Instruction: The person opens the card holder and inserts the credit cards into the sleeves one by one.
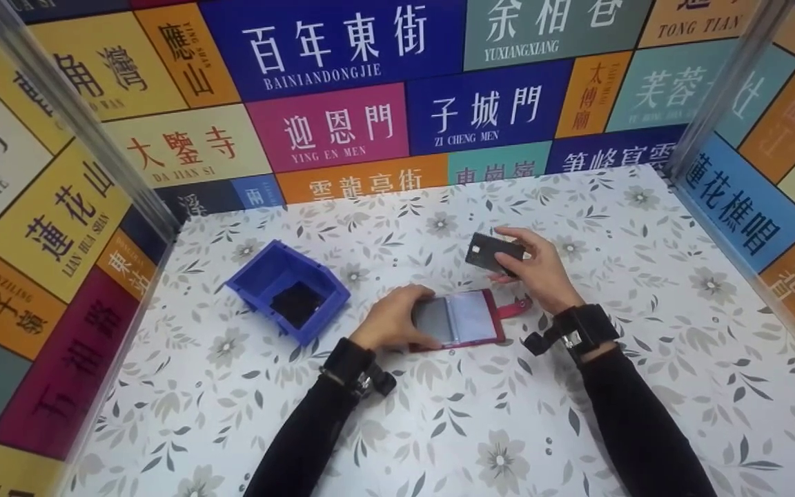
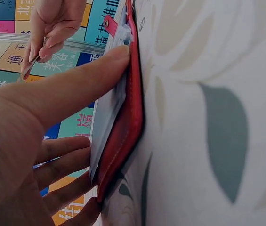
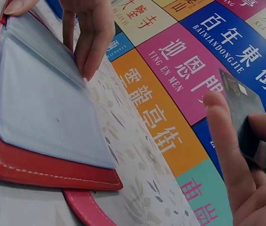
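Observation:
A red card holder (image 1: pixel 484 317) lies spread open on the table, its clear plastic sleeves (image 3: pixel 52 108) facing up. My left hand (image 1: pixel 394 317) grips its left half, thumb along the near edge and fingers at the far edge. A strap with a snap (image 1: pixel 513 308) sticks out on the right side of the holder. Above and to the right of it, my right hand (image 1: pixel 539 266) pinches a dark bank card (image 1: pixel 491 252) between thumb and fingers, off the table. The card's pale chip (image 3: pixel 242 89) shows in the right wrist view.
A blue plastic bin (image 1: pixel 287 290) stands left of the left hand, with dark contents (image 1: pixel 297 304) that I cannot make out. The table (image 1: pixel 397 428) has a floral cover. Panels with street names (image 1: pixel 328 128) wall in the back and sides.

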A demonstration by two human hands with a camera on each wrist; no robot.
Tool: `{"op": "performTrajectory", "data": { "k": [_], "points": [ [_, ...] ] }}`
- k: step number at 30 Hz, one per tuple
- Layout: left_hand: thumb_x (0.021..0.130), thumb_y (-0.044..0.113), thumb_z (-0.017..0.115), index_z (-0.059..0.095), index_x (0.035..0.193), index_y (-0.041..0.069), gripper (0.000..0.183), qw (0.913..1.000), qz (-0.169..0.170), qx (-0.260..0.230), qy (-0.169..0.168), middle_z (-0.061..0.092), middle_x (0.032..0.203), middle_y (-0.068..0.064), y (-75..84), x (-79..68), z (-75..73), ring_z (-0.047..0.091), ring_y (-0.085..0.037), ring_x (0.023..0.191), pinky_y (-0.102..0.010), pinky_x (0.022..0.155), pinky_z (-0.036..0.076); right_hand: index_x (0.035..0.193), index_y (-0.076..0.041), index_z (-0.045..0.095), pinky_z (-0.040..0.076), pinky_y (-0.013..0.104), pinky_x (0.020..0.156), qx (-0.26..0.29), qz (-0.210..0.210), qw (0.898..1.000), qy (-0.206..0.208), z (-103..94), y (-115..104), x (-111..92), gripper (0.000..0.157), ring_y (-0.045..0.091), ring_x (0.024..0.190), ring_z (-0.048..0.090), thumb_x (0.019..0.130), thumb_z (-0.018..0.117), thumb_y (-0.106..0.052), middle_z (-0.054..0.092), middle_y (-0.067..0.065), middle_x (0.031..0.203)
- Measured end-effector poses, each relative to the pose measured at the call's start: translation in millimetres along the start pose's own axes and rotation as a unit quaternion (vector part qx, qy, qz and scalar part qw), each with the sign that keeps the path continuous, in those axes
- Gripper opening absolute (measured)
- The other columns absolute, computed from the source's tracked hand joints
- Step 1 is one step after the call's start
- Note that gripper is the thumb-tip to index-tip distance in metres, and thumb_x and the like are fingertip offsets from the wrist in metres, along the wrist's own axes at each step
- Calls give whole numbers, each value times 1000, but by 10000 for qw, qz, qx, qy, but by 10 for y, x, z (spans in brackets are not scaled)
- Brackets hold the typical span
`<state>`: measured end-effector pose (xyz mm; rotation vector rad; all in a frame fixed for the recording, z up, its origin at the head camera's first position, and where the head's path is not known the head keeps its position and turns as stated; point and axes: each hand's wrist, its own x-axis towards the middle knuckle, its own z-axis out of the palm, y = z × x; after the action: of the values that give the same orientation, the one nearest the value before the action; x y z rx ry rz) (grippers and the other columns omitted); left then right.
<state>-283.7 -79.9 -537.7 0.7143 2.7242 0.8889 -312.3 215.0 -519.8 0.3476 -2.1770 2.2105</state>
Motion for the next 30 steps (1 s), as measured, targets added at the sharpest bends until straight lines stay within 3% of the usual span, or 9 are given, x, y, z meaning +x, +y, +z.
{"op": "performTrajectory", "data": {
  "k": [3,9,11,16,22,30],
  "points": [
    [64,42,98,57,144,13,94,10000,5,38,5,64,139,-4,3,-4,-3,59,-23,125,-40,111,47,150,-2,49,62,27,63,-163,-66,9997,142,4,-6,4,61,15,65,71,94,74,-4,64,9,119],
    [65,41,98,57,144,13,94,10000,21,36,-28,64,138,-4,16,-1,1,60,-23,124,-39,110,48,135,7,56,57,19,79,80,25,9978,651,-8,25,38,43,9,89,72,97,71,-8,76,-5,99],
    [65,41,98,57,144,13,94,10000,35,30,-24,64,138,-4,17,1,0,60,-23,125,-39,111,47,136,4,54,58,22,75,150,155,9979,617,2,37,40,41,9,88,72,102,66,-14,76,-6,101],
    [64,39,98,57,144,13,94,10000,-9,38,0,64,138,-4,13,-7,-7,60,-23,123,-39,110,48,144,-7,44,55,29,48,-361,621,9974,94,121,78,7,46,15,64,69,103,64,-17,73,6,103],
    [63,38,99,58,143,12,93,10000,-29,13,34,65,137,-5,26,-8,-3,60,-23,123,-38,111,47,132,-1,45,60,35,50,-1284,911,9858,-581,349,200,-59,41,20,57,67,99,68,-9,71,21,98],
    [64,38,99,59,142,9,93,10000,64,61,28,65,138,-6,30,0,-3,60,-24,127,-38,114,45,125,0,50,59,35,47,-2034,641,9746,-690,451,294,-99,37,15,45,63,97,73,-10,73,25,88]
  ]
}}
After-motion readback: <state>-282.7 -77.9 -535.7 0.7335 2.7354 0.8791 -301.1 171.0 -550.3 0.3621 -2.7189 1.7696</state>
